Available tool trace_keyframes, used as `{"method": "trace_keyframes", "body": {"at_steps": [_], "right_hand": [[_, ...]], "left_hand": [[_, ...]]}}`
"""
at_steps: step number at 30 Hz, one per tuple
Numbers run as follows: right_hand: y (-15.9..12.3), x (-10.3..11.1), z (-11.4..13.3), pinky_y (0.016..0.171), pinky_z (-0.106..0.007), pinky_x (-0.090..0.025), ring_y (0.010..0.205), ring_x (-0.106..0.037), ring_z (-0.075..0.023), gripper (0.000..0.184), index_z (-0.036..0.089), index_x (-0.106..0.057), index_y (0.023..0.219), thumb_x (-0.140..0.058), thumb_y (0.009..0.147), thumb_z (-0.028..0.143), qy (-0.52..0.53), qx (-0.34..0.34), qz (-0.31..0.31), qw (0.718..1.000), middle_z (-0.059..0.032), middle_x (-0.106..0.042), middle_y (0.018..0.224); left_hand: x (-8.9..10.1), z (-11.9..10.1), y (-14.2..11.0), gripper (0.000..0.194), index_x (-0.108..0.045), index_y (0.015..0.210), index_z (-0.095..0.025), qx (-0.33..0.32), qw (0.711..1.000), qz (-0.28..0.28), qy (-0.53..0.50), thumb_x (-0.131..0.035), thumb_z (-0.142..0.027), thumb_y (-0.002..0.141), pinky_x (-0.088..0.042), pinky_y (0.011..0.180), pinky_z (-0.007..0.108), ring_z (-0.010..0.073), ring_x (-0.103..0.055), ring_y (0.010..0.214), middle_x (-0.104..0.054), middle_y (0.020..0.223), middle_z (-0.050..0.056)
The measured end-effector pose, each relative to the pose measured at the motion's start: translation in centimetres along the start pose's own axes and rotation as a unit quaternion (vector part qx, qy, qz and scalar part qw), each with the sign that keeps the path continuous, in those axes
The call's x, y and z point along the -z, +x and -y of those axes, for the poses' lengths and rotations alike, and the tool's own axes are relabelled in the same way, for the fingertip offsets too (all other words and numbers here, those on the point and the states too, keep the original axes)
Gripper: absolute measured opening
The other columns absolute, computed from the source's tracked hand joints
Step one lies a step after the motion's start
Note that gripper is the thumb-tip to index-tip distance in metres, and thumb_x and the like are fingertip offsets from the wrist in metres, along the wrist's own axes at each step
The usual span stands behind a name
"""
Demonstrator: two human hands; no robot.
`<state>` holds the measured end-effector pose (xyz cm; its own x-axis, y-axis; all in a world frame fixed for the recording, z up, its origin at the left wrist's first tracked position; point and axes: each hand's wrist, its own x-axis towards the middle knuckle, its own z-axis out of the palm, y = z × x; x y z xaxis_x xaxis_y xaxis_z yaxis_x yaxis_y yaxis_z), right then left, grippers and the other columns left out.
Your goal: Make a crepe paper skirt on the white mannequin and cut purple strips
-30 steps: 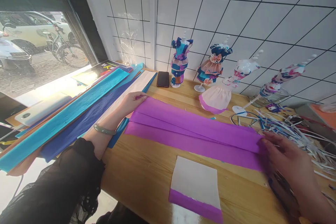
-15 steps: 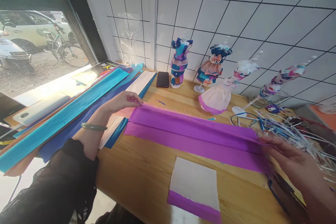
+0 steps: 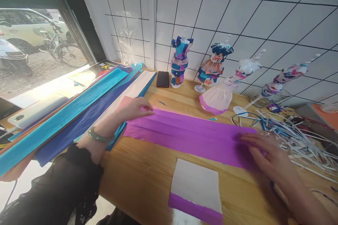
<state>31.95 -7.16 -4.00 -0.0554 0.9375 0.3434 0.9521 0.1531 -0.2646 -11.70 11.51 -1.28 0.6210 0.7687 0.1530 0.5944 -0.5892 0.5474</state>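
A long folded strip of purple crepe paper [image 3: 185, 133] lies across the wooden table [image 3: 142, 175]. My left hand [image 3: 132, 108] rests flat on the strip's left end, fingers stretched out, with a green bangle on the wrist. At the strip's right end my right hand [image 3: 266, 154] presses down flat with its fingers spread. Neither hand grips anything. A white pad with a purple lower band [image 3: 196, 190] lies just in front of the strip.
Rolls of blue, turquoise and white crepe paper [image 3: 79, 112] are stacked at the left. A black phone [image 3: 163, 79] and several dress-form figures in paper dresses [image 3: 180, 61] stand along the tiled wall. Paper strip scraps [image 3: 295, 133] are piled at the right.
The raised top layer of the purple paper has been folded down flat. Both hands moved inward from pinching the ends to pressing flat on the strip.
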Motion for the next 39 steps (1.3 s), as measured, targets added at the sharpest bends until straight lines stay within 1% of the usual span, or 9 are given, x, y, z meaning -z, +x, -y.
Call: {"method": "trace_keyframes", "body": {"at_steps": [1,5,10,16,23,27,33,36,39], "right_hand": [[0.4,-0.5,1.4,0.1,-0.053,-0.034,0.103,-0.059,-0.0253,0.027,0.023,-0.065,0.097,-0.044,0.083,0.033,-0.012,0.022,-0.001,1.0,-0.0071,-0.067,0.107],[1.4,-2.9,6.1,0.097,-0.042,-0.043,0.11,-0.056,-0.0218,0.031,0.021,-0.06,0.111,-0.04,0.089,0.028,0.01,0.093,0.023,0.995,-0.009,-0.062,0.117],[1.3,-4.7,6.9,0.1,-0.041,-0.042,0.119,-0.05,-0.021,0.04,0.02,-0.05,0.128,-0.034,0.092,0.028,0.001,0.113,0.07,0.991,-0.01,-0.054,0.129],[1.3,-5.7,5.2,0.101,-0.046,-0.039,0.124,-0.045,-0.025,0.045,0.017,-0.048,0.131,-0.035,0.092,0.037,-0.049,0.107,0.089,0.989,-0.0131,-0.052,0.132],[0.9,-6.1,5.6,0.106,-0.053,-0.028,0.133,-0.031,-0.0273,0.059,0.014,-0.033,0.14,-0.035,0.091,0.047,-0.106,0.091,0.123,0.983,-0.0152,-0.036,0.144],[0.7,-6.2,5.7,0.106,-0.054,-0.027,0.134,-0.028,-0.026,0.06,0.017,-0.03,0.142,-0.034,0.091,0.048,-0.1,0.087,0.125,0.983,-0.0142,-0.033,0.145],[1.3,-5.1,5.3,0.104,-0.049,-0.034,0.13,-0.037,-0.0243,0.052,0.02,-0.04,0.137,-0.036,0.091,0.043,-0.039,0.077,0.13,0.988,-0.0111,-0.041,0.142],[2.8,-4.0,4.6,0.101,-0.042,-0.041,0.123,-0.047,-0.0219,0.043,0.02,-0.05,0.129,-0.035,0.093,0.037,-0.013,0.075,0.123,0.989,-0.0091,-0.051,0.134],[5.3,-3.8,4.3,0.1,-0.044,-0.041,0.118,-0.052,-0.0232,0.039,0.018,-0.058,0.12,-0.033,0.093,0.032,-0.036,0.098,0.1,0.989,-0.0101,-0.057,0.127]], "left_hand": [[-1.0,-0.9,0.2,0.027,-0.069,0.085,-0.023,-0.048,0.999,0.004,0.012,-0.055,-0.045,0.078,-0.043,0.08,0.03,0.0177,-0.058,0.085,-0.067,0.087,0.003],[-4.7,-3.9,0.7,0.028,-0.064,0.099,-0.02,-0.203,0.976,0.049,0.069,-0.043,-0.034,0.09,-0.04,0.084,0.031,0.0188,-0.053,0.096,-0.066,0.096,0.005],[-7.3,-4.3,0.9,0.033,-0.06,0.11,-0.021,-0.276,0.948,0.051,0.148,-0.031,-0.024,0.094,-0.04,0.083,0.03,0.0182,-0.051,0.098,-0.06,0.108,0.008],[-8.2,-3.3,1.2,0.032,-0.058,0.116,-0.022,-0.274,0.947,0.049,0.159,-0.038,-0.028,0.092,-0.038,0.093,0.035,0.022,-0.047,0.112,-0.054,0.123,0.009],[-8.6,-3.2,1.2,0.043,-0.043,0.133,-0.016,-0.232,0.954,0.107,0.158,-0.03,-0.031,0.094,-0.028,0.104,0.038,0.0249,-0.032,0.131,-0.044,0.139,0.007],[-8.7,-3.0,0.9,0.044,-0.037,0.136,-0.02,-0.234,0.951,0.118,0.163,-0.025,-0.027,0.095,-0.02,0.108,0.038,0.0226,-0.023,0.136,-0.035,0.144,0.005],[-8.7,-2.9,0.6,0.044,-0.038,0.136,-0.018,-0.25,0.948,0.104,0.165,-0.023,-0.026,0.095,-0.021,0.109,0.038,0.0219,-0.024,0.137,-0.035,0.144,0.007],[-8.3,-3.3,0.5,0.044,-0.038,0.135,-0.015,-0.244,0.955,0.082,0.148,-0.027,-0.03,0.095,-0.023,0.109,0.037,0.0215,-0.027,0.135,-0.039,0.142,0.009],[-7.8,-3.4,0.4,0.047,-0.037,0.135,-0.015,-0.224,0.962,0.06,0.143,-0.033,-0.036,0.093,-0.026,0.107,0.036,0.0223,-0.032,0.132,-0.041,0.14,0.01]]}}
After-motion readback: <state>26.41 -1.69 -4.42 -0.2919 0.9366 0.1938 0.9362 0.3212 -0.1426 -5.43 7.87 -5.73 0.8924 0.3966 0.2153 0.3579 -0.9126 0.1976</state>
